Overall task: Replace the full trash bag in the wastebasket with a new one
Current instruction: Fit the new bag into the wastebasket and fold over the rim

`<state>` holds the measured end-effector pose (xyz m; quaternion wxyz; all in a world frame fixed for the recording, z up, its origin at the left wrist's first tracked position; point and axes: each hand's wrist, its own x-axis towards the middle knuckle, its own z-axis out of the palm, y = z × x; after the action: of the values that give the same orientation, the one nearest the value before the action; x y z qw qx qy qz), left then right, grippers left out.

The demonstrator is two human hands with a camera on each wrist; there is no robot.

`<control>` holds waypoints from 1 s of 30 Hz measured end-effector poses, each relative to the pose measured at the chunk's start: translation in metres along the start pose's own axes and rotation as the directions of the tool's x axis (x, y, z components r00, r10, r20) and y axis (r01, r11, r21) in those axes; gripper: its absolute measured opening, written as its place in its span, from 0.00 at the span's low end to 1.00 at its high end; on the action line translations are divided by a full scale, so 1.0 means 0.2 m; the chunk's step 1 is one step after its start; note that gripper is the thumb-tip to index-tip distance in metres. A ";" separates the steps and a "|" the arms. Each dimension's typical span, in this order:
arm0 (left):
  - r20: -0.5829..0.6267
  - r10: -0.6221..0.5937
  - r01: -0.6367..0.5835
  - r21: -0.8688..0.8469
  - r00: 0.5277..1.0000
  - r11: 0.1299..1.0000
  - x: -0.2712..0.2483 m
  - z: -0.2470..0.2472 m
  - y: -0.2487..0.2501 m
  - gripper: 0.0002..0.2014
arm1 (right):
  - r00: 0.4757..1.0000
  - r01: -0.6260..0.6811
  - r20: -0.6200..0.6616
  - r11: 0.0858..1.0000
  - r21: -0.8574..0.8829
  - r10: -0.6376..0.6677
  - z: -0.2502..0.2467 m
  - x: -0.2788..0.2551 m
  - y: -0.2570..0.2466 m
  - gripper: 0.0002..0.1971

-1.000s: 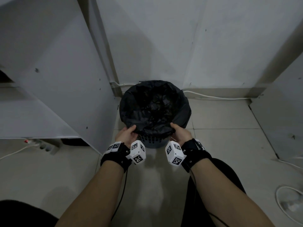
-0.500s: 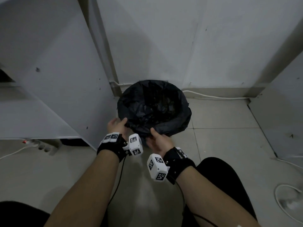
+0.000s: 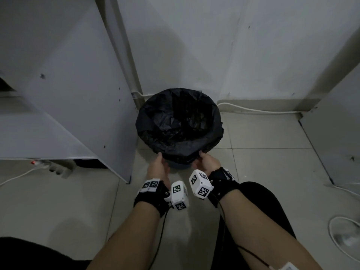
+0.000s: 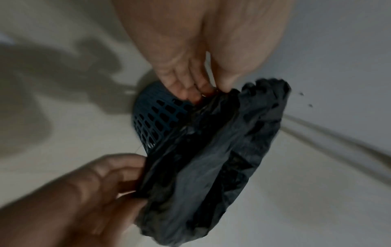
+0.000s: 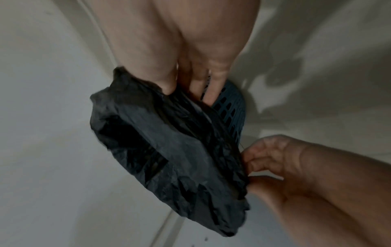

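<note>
A black trash bag point(image 3: 179, 121) lines a dark blue lattice wastebasket point(image 3: 180, 166) that stands on the floor against the wall. The bag's mouth is folded out over the rim. My left hand point(image 3: 158, 162) pinches the folded bag edge at the front left of the rim, thumb on top and fingers underneath point(image 4: 190, 93). My right hand point(image 3: 205, 160) pinches the same edge at the front right point(image 5: 198, 93). In both wrist views the bag point(image 4: 211, 158) point(image 5: 169, 150) bunches between the hands, and the wastebasket's lattice wall point(image 4: 156, 117) point(image 5: 230, 108) shows below it. The contents are too dark to make out.
A grey cabinet panel point(image 3: 78, 94) stands close on the wastebasket's left, the white wall point(image 3: 214, 45) right behind it. A white cable point(image 3: 259, 111) runs along the skirting. A power strip point(image 3: 56, 168) lies on the floor at left, another panel point(image 3: 339, 133) stands at right. My dark trouser leg point(image 3: 263, 211) is below.
My left hand slid from the rim's left side round to the front. My right hand shifted right along the front edge. Both still hold the bag's folded edge.
</note>
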<state>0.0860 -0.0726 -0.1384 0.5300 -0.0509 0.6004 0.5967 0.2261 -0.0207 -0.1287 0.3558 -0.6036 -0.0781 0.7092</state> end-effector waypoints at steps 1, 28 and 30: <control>-0.013 -0.023 0.022 -0.024 1.000 0.999 -0.01 0.00 0.00 0.09 | 1.000 -0.012 0.016 0.999 0.039 0.012 -0.01 0.01 0.00 0.10; 0.220 -0.200 0.209 -0.016 0.955 0.978 -0.02 0.09 0.02 0.16 | 0.986 -0.067 0.168 0.956 0.286 0.019 -0.01 0.05 0.02 0.11; 0.217 -0.209 0.212 0.011 0.953 0.977 -0.03 0.08 0.04 0.15 | 0.982 -0.064 0.188 0.961 0.271 0.013 0.00 0.05 0.01 0.10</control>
<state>0.0923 -0.0606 -0.1253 0.6526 -0.0527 0.5263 0.5426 0.2247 -0.0157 -0.1366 0.4136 -0.4813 0.0006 0.7728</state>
